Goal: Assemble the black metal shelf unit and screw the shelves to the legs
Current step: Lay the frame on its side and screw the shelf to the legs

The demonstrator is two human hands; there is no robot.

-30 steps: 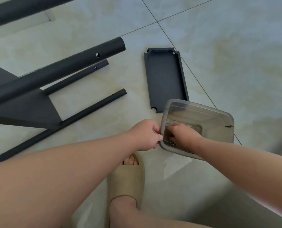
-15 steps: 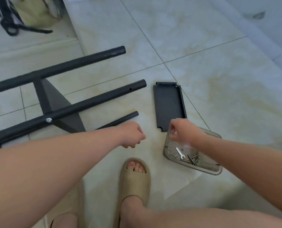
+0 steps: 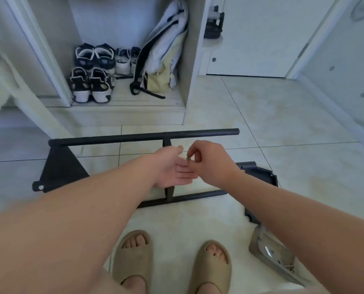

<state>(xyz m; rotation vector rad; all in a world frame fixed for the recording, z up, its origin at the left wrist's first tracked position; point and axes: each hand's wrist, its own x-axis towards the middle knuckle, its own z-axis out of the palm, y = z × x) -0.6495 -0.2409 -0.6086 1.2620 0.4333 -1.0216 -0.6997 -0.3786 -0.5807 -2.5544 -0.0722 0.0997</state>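
Screw (image 3: 188, 158) pinched by right hand (image 3: 208, 164) fingers (image 3: 195, 154), just over flat, outstretched left hand (image 3: 172, 170) fingers (image 3: 185, 174).

- Right hand (image 3: 208, 164) is lifting away from the clear box (image 3: 258, 244), now pinching a small metal fastener (image 3: 188, 158) above the left palm.
- Left hand (image 3: 172, 169) is opening from a fist, palm up, over the black frame (image 3: 134, 137).
- View is tilting up; shoes (image 3: 92, 85) are coming into sight.

We cannot tell if the small metal piece (image 3: 188, 158) pinched by the right hand (image 3: 206, 160) is a screw or a nut, and at four o'clock the right forearm (image 3: 283, 200) hides part of the black shelf panel (image 3: 259, 173) and of the clear box (image 3: 257, 242).
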